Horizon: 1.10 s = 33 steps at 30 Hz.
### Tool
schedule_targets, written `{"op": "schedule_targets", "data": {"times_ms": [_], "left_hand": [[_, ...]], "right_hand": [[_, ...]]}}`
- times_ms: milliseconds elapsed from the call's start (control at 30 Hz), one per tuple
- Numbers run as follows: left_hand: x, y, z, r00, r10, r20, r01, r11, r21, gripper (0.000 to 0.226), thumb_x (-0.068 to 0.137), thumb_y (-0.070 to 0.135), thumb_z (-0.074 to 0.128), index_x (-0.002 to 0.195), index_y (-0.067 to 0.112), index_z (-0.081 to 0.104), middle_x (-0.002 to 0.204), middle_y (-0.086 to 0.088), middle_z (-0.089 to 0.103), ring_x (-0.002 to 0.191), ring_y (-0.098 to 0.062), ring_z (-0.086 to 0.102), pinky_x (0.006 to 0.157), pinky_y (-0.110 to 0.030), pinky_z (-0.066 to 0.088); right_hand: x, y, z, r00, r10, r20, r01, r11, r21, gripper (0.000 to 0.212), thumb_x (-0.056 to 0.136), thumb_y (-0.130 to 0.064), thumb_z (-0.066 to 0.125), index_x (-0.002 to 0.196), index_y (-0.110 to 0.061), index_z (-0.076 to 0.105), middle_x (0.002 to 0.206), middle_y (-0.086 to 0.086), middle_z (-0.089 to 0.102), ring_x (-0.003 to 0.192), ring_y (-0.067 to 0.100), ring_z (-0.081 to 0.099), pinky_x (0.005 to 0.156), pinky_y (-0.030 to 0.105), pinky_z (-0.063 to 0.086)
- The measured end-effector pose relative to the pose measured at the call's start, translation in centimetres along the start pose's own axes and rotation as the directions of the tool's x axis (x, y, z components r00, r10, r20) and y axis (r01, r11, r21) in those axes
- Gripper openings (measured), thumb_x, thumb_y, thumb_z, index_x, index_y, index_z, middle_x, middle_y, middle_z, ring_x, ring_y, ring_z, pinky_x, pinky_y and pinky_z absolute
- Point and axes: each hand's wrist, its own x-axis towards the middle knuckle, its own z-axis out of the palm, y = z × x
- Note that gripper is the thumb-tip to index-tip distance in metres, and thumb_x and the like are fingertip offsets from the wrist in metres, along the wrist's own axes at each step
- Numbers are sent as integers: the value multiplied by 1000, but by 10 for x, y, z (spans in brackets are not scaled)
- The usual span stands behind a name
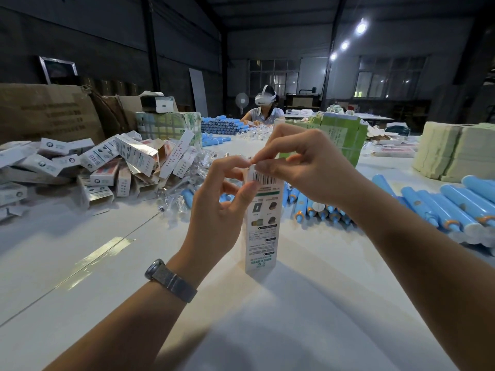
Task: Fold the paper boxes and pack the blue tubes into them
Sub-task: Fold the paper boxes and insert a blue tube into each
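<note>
A tall white paper box (pixel 263 228) with a barcode and green print stands upright on the white table (pixel 134 263), its lower end touching the tabletop. My left hand (pixel 219 207) grips its upper left side, thumb on the front face. My right hand (pixel 300 167) pinches the flap at the top end. Blue tubes (pixel 442 210) with orange-ringed caps lie in rows on the right, and more blue tubes (pixel 316 204) lie just behind the box.
A heap of folded white boxes (pixel 93 164) fills the left. Small clear wrapped parts (pixel 176 199) are scattered behind my left hand. Bundles of flat green cartons (pixel 340 137) and pale stacks (pixel 455 151) stand at the back right. A person with a headset (pixel 265 108) sits across the table.
</note>
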Motion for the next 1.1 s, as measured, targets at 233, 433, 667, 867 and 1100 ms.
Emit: {"op": "schedule_targets", "data": {"times_ms": [233, 433, 667, 867, 1100], "left_hand": [[1, 2, -1, 1000, -19, 19, 19, 1000, -12, 12, 92, 40, 56, 100, 42, 48, 96, 24, 60, 82, -17, 62, 63, -33, 57], [0, 3, -1, 997, -78, 1, 78, 997, -8, 15, 94, 37, 58, 97, 48, 47, 97, 19, 60, 79, -16, 61, 58, -43, 60], [1, 4, -1, 999, -42, 28, 41, 999, 20, 25, 95, 31, 57, 97, 53, 45, 96, 29, 58, 81, -11, 58, 62, -32, 56], [2, 4, -2, 999, -42, 28, 41, 998, 38, 29, 96, 30, 57, 99, 56, 43, 96, 28, 60, 83, -18, 60, 66, -42, 58], [1, 4, -1, 998, -59, 19, 58, 998, 24, 24, 95, 28, 56, 98, 49, 45, 97, 21, 60, 86, -29, 61, 67, -51, 56]], "right_hand": [[-6, 14, 2, 1000, 13, -25, -7, 980, 200, 15, 80, -11, 74, 95, -10, 73, 93, 6, 65, 93, 25, 65, 85, 51, 54], [-10, 27, 4, 998, 7, -68, 14, 954, 301, 21, 74, -15, 75, 95, -15, 71, 100, 12, 71, 93, 26, 69, 87, 41, 57], [-8, 29, -3, 995, 103, 9, -96, 887, 452, 11, 89, -5, 64, 91, -8, 74, 92, 2, 71, 92, 24, 69, 82, 39, 58], [-4, 17, -4, 998, 63, -24, -54, 963, 264, 17, 89, 1, 65, 88, -14, 72, 85, 4, 74, 86, 21, 74, 76, 31, 60], [-3, 16, -5, 999, 37, -14, -33, 975, 219, 23, 89, 4, 63, 86, -16, 72, 77, -7, 71, 84, 19, 73, 76, 34, 61]]}}
